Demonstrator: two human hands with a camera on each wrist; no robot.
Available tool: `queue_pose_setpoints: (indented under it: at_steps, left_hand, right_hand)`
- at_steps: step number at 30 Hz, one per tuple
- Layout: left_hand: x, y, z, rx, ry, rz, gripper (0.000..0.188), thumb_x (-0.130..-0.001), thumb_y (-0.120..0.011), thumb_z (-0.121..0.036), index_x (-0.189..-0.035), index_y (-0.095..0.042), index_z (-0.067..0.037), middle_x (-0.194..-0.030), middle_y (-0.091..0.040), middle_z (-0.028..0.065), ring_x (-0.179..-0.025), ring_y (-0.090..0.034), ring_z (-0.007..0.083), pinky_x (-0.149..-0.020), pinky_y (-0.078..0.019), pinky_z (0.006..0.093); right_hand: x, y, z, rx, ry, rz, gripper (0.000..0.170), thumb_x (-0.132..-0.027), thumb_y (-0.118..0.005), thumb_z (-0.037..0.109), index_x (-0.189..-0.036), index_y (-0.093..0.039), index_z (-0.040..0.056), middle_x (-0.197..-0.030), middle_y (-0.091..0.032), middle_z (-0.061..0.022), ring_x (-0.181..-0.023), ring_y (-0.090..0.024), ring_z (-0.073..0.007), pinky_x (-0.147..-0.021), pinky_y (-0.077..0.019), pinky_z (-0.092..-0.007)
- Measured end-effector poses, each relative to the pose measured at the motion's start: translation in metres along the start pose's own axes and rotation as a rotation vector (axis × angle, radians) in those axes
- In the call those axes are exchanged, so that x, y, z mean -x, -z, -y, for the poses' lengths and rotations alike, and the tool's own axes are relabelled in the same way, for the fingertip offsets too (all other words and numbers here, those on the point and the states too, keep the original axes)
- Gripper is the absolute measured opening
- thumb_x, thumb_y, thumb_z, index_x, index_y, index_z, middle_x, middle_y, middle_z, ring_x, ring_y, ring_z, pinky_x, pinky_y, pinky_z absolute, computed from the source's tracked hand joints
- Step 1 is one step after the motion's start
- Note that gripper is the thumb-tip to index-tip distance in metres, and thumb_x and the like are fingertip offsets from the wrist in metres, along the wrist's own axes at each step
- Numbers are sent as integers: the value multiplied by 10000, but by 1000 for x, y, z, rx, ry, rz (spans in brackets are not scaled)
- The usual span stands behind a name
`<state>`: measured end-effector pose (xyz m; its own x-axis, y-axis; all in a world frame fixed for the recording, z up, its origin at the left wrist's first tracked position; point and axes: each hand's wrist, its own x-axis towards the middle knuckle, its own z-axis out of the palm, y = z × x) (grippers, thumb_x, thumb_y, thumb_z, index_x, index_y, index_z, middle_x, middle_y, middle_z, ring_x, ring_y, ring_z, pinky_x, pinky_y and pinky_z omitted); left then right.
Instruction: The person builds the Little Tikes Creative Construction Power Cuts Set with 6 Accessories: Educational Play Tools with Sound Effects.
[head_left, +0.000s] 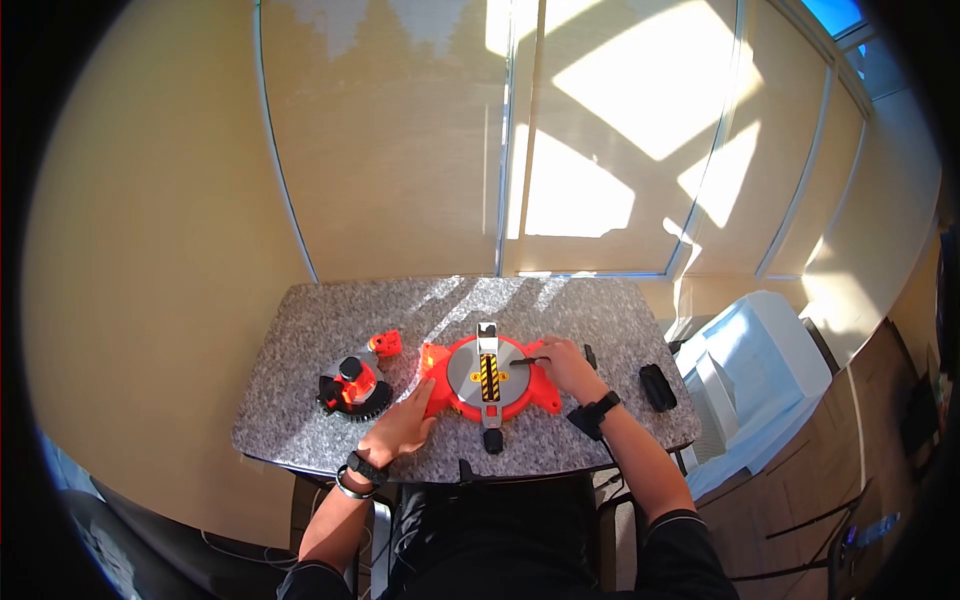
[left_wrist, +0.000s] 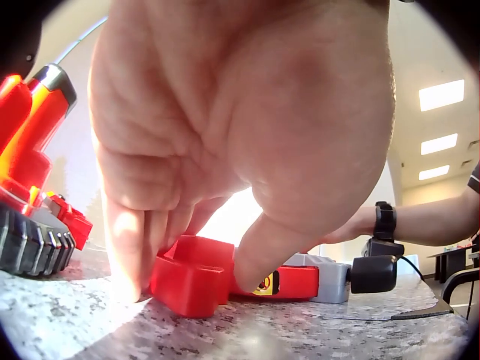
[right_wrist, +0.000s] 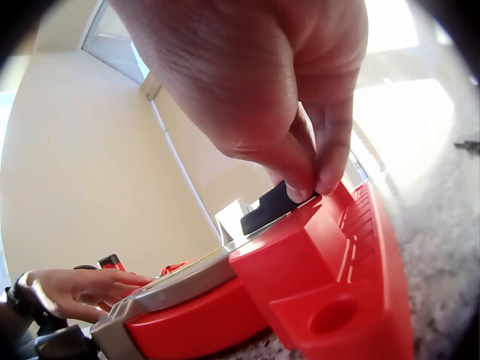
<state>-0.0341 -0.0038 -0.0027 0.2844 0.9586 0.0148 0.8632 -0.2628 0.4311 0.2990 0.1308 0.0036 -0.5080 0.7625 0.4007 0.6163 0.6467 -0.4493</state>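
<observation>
A red toy base with a round grey plate lies flat on the table in the head view. A grey bar with a yellow-and-black striped panel crosses its middle. My left hand holds the base at its left side, thumb and fingers on either side of a red lug in the left wrist view. At the right edge of the plate, my right hand pinches a small flat black piece between thumb and fingertips. The piece lies along the plate's rim in the right wrist view.
Left of the base stands a red-and-black toy part with a ridged black ring. A black case lies near the right edge of the speckled table. A white chair stands to the right, and a window blind rises behind.
</observation>
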Motion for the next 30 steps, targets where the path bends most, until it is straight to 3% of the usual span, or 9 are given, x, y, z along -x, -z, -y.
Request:
queue_pose_setpoints:
  at_steps: [4,7,9,10,12,17,19,24,30]
  left_hand:
    - [0,1,3,21,-34,-14,751,-953,-613,-221,-1568,-240,-6,-1585,-346,264,-1329,-492,469,-1076,-461,492]
    - [2,4,1,36,-41,-16,756,-955,-614,-235,-1570,-238,-6,-1593,-332,262,-1339,-484,469,-1086,-454,490]
    - [3,0,4,19,-54,-41,759,-957,-615,-243,-1570,-236,-5,-1594,-330,261,-1339,-485,467,-1085,-455,492]
    - [4,-2,6,3,-68,-65,762,-959,-615,-251,-1571,-233,-4,-1595,-329,260,-1339,-486,465,-1083,-456,493]
    - [7,2,1,-5,-45,-71,759,-965,-610,-260,-1571,-233,-4,-1592,-332,262,-1337,-490,461,-1082,-456,497]
    - [10,10,1,11,-76,-130,703,-977,-606,-256,-1548,-293,6,-1544,-403,272,-1305,-525,453,-1060,-477,497]
    - [12,13,0,23,-159,-241,598,-972,-619,-222,-1478,-416,24,-1459,-507,269,-1258,-566,452,-1030,-503,484]
    - [11,19,-2,95,-198,-339,430,-963,-624,-156,-1346,-556,26,-1330,-607,253,-1184,-609,445,-993,-524,467]
    - [8,24,-5,122,-211,-386,353,-966,-597,-108,-1297,-595,15,-1264,-639,248,-1146,-625,432,-976,-526,459]
  right_hand:
    - [2,0,-3,-5,21,-6,177,-843,-604,-7,-940,-749,21,-983,-662,-196,-925,-640,-412,-848,-526,-479]
    - [2,3,-2,-72,72,-42,223,-856,-616,10,-1035,-746,35,-1009,-674,-187,-894,-660,-383,-826,-544,-446]
    - [2,22,19,-149,-128,63,289,-866,-652,57,-1146,-724,53,-1013,-689,-159,-844,-683,-314,-781,-560,-403]
    - [3,22,15,-151,-128,62,289,-866,-652,57,-1146,-724,53,-1013,-689,-159,-844,-683,-314,-781,-560,-403]
    - [6,23,-1,-192,-170,11,375,-842,-723,105,-1215,-700,83,-934,-697,-105,-766,-681,-215,-718,-564,-349]
    - [12,32,-42,-81,-281,-108,363,-823,-733,169,-1175,-722,86,-1028,-698,-129,-827,-696,-248,-752,-568,-370]
    - [15,31,-65,-69,-339,-124,366,-814,-738,175,-1170,-724,90,-1042,-699,-133,-852,-701,-269,-776,-569,-378]
    - [23,31,-88,236,-288,-97,308,-781,-741,165,-1083,-754,110,-1091,-695,-163,-1034,-662,-388,-917,-546,-460]
    - [24,29,-88,279,-358,-4,320,-735,-806,183,-1039,-764,92,-1052,-695,-176,-1046,-660,-380,-930,-537,-451]
